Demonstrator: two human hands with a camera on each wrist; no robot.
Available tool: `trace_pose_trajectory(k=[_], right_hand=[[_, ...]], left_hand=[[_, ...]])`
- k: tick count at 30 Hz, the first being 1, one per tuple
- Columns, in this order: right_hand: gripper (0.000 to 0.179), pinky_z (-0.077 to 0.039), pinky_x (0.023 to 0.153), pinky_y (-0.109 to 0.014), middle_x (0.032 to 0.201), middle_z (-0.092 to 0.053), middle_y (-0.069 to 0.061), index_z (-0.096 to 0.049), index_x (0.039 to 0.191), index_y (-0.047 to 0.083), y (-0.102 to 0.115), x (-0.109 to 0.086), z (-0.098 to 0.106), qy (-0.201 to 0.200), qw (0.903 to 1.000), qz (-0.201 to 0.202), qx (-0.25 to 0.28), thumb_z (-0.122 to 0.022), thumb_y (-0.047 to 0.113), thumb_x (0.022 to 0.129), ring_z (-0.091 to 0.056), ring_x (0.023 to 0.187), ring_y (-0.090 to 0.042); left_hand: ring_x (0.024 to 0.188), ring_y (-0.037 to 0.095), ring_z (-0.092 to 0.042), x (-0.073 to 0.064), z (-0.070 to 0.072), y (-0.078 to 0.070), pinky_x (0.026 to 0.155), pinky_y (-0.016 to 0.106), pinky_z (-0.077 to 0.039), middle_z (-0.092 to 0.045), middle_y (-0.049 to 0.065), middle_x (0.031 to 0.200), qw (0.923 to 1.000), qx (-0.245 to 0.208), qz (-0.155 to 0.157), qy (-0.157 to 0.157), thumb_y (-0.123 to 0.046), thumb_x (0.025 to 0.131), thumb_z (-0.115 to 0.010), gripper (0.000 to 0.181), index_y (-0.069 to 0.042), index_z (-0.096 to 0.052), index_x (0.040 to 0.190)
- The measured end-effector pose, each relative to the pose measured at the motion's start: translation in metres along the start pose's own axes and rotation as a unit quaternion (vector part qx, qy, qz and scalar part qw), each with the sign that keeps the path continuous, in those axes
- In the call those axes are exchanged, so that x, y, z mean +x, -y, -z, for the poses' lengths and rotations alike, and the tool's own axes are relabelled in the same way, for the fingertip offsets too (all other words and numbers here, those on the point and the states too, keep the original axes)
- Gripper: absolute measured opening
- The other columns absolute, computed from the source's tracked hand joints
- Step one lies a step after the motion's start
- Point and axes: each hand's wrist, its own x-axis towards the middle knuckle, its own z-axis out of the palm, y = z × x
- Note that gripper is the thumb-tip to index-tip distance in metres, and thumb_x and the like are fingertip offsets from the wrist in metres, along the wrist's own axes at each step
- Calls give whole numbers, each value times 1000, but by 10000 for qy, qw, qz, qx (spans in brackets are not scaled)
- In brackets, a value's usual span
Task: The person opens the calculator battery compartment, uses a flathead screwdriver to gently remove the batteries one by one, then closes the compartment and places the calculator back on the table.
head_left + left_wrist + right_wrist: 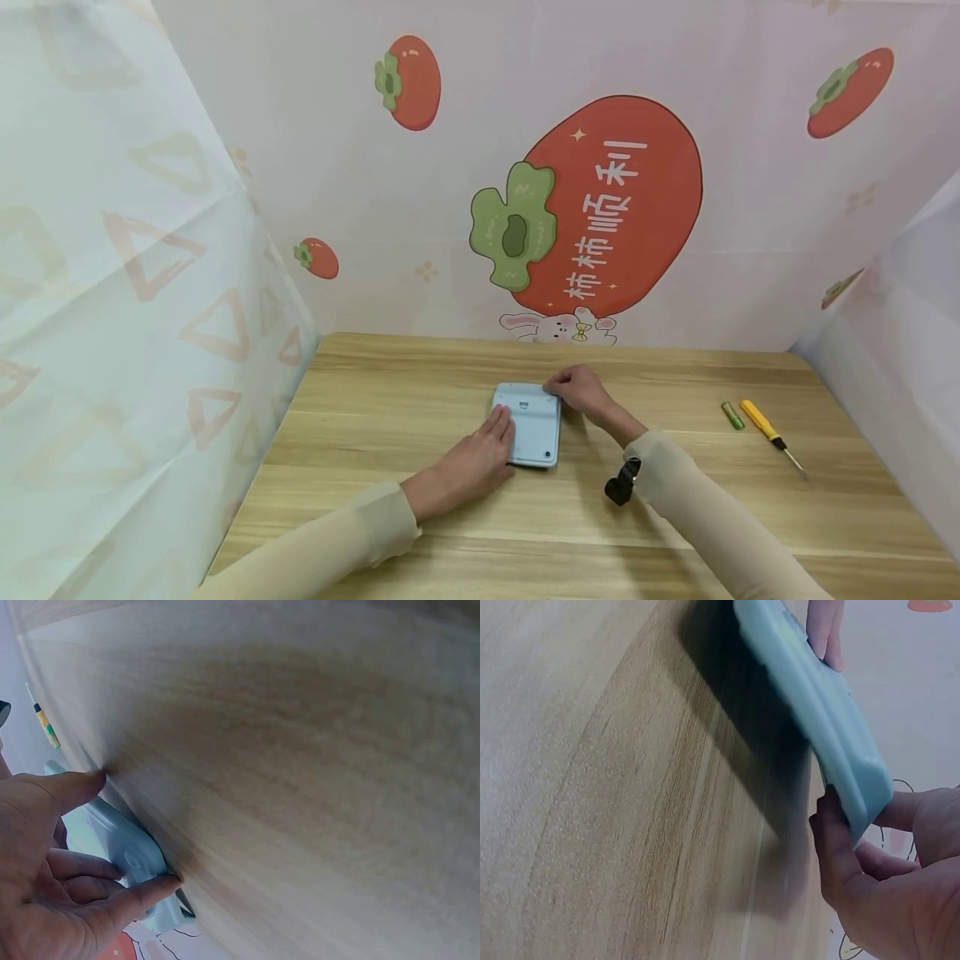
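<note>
A light-blue calculator (pixel 537 433) is back side up near the middle of the table, with a small latch mark and a dark round spot on its back. My left hand (pixel 480 454) holds its left side, fingers over the back and thumb by the near corner. At the far right corner my right hand (pixel 583 390) pinches the edge between thumb and fingers. In the right wrist view, this edge of the calculator (pixel 829 724) stands off the table above a dark shadow. Its keys and screen are hidden underneath.
To the right lie a green battery (pixel 732 415) and a yellow-handled screwdriver (pixel 763 422), its metal tip towards me. The wooden table (pixel 420 375) ends at a printed back wall (pixel 360 192), with white sheets on both sides. A black strap hangs at my right wrist.
</note>
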Motion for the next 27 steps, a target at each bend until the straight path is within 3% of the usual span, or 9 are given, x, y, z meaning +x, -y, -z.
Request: trace_pose_trajectory(k=[6,15,19,22,27], right_hand=[[20,-53,67,-28,97,-76,-8,-81,107,-1,0,-1,0,-104,9989,-214,403,-71,15,102,-61,78,-15],[21,-61,72,-30,104,-79,-14,-79,111,-8,1,-1,3,-17,9880,-479,1470,-66,7,104,-66,76,-8],[22,-64,79,-34,109,-78,-18,-76,117,-11,1,-2,4,31,9791,-552,1956,-65,4,104,-70,81,-9],[24,-64,82,-36,112,-78,-20,-74,119,-12,1,-2,5,28,9749,-533,2160,-65,3,104,-72,84,-10],[24,-62,73,-31,95,-77,-9,-77,115,-10,3,-4,6,-47,9749,-428,2186,-68,10,104,-67,74,-12]], left_hand=[[155,39,-37,-1,0,-1,123,39,-36,-40,32,162,9998,-104,162,-70,-38,104,-69,73,13,-47,151],[150,41,-43,-2,1,0,121,41,-40,-44,35,157,9989,-131,218,-385,-35,102,-73,74,15,-47,150],[149,40,-45,-1,-3,0,119,41,-41,-46,35,155,9983,-47,233,-529,-21,106,-67,60,15,-46,150],[148,41,-46,0,-3,1,116,42,-44,-47,37,154,9971,-248,285,-659,-6,105,-59,51,17,-46,149],[145,45,-49,1,-2,4,113,44,-47,-47,39,152,9918,-798,451,-887,0,97,-58,56,21,-45,147]])
